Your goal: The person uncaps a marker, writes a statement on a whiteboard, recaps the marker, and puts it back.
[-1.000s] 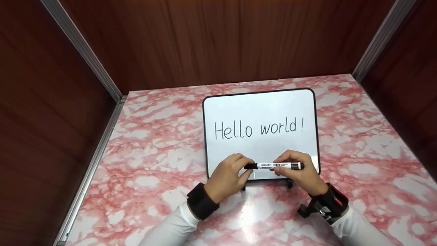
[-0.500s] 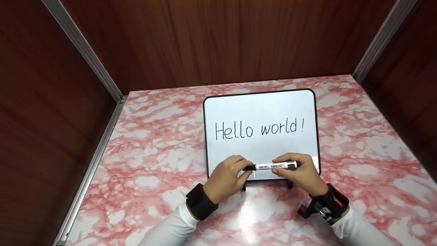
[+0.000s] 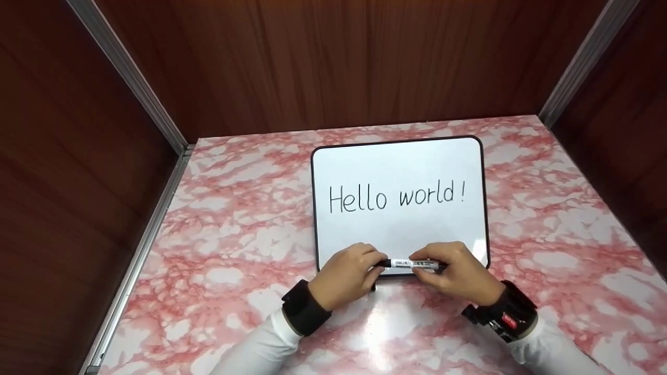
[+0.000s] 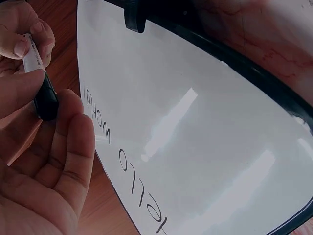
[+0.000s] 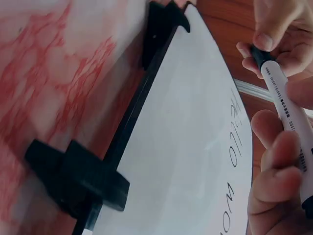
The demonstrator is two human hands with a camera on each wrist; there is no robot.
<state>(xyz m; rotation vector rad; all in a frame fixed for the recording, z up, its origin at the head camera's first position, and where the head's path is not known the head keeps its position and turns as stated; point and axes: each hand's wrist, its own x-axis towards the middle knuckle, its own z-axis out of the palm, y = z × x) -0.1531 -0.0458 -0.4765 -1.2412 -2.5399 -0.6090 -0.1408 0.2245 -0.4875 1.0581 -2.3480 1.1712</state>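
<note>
A white marker (image 3: 401, 263) with a black cap (image 4: 46, 100) lies level between both hands, in front of the lower part of a whiteboard (image 3: 398, 166). My left hand (image 3: 348, 273) pinches the capped end between thumb and fingers. Around the white barrel, towards its other end, my right hand (image 3: 458, 271) grips with thumb and fingers. The cap sits on the barrel in the right wrist view, where printed lettering runs along the marker. "Hello world!" (image 3: 398, 198) is written in black across the middle of the board.
Black stand feet (image 5: 80, 176) hold the whiteboard's lower edge on a red-and-white marbled table (image 3: 234, 208). Dark wood panels (image 3: 333, 62) with metal corner strips enclose the table at the back and sides. Black bands (image 3: 306, 308) wrap both wrists over white sleeves.
Both hands have come down slightly with the marker, towards the board's lower edge. My right hand has slid closer to the left along the barrel, and its wrist has turned.
</note>
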